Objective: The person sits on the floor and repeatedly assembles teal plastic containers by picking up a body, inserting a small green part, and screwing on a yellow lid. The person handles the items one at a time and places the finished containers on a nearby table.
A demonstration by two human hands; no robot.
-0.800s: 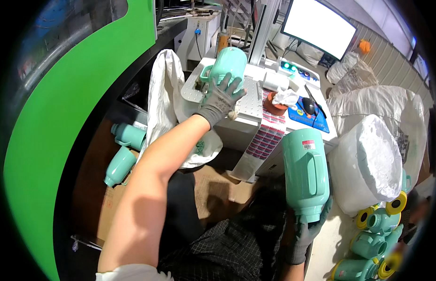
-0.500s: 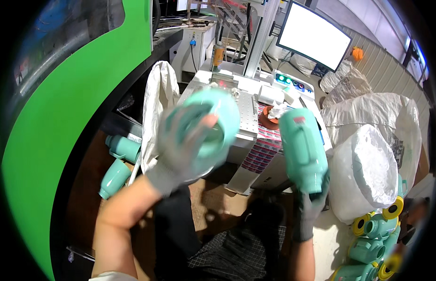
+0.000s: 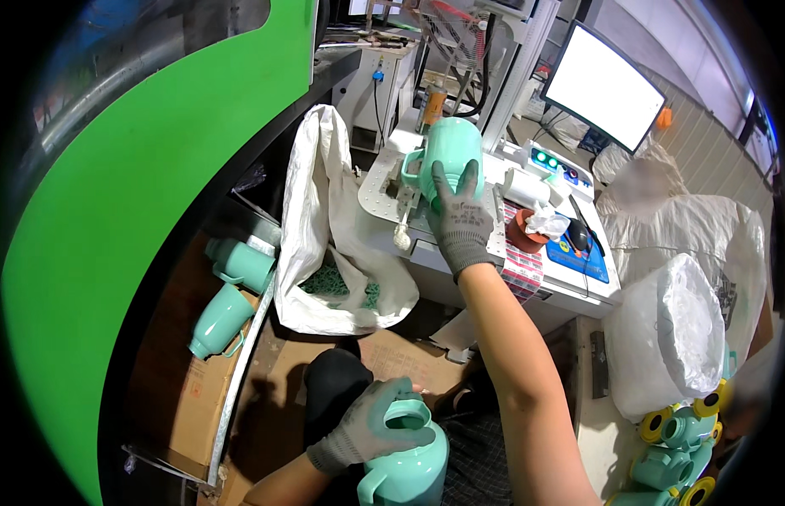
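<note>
My left hand (image 3: 369, 428), in a grey glove, grips a mint-green plastic jug (image 3: 414, 468) by its open neck, low over my lap. The jug's handle faces left. With my right arm stretched forward, my gloved right hand (image 3: 462, 221) is wrapped round a second mint-green jug (image 3: 453, 145), its handle to the left. That jug is over the perforated metal plate (image 3: 380, 187) of a white bench machine; whether it rests on its fixture is hidden. A white knob-like part (image 3: 402, 236) hangs at the plate's front edge.
A white woven sack (image 3: 315, 253) holding green scraps stands left of the bench. Two jugs (image 3: 221, 320) lie at lower left. A monitor (image 3: 605, 84), button panel (image 3: 561, 164) and brown pot (image 3: 526, 232) are right. Several jugs with yellow rings (image 3: 683, 430) are piled lower right, beside white bags (image 3: 662, 337).
My right hand has carried its jug from the right side to over the metal plate. My left hand has brought the other jug down toward my lap. The view has shifted left.
</note>
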